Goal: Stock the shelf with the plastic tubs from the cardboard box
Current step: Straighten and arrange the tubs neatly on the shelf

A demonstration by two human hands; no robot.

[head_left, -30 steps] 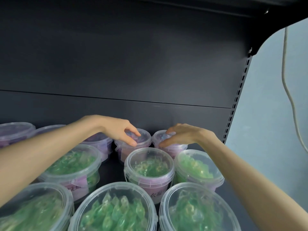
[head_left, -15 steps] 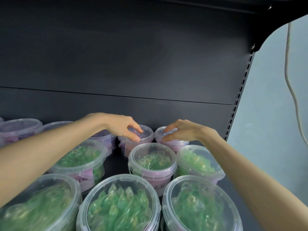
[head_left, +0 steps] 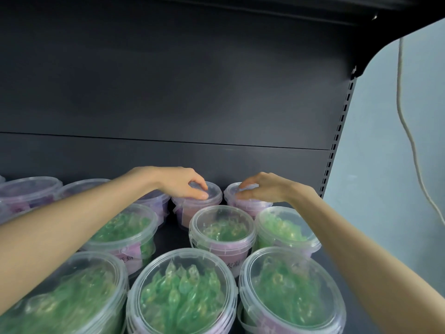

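Now | your left hand (head_left: pixel 182 184) grips left tub (head_left: pixel 192 212) by its lid, near back wall (head_left: pixel 168 97) | your right hand (head_left: pixel 263 189) grips right tub (head_left: pixel 248 207) likewise, near that wall

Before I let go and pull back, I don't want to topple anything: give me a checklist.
1. Left hand grip on neighbour tub: fingers curled over its lid, ok.
2. Right hand grip on corner tub: fingers curled over its lid, ok.
3. Both tubs upright, lids on: ok.
4. Bases flat on shelf: cannot tell, green tubs in front hide them.
5. The two rims apart: ok, a narrow gap shows.
6. Forearm clearance over green tubs: cannot tell; lifting before withdrawing seems safer.
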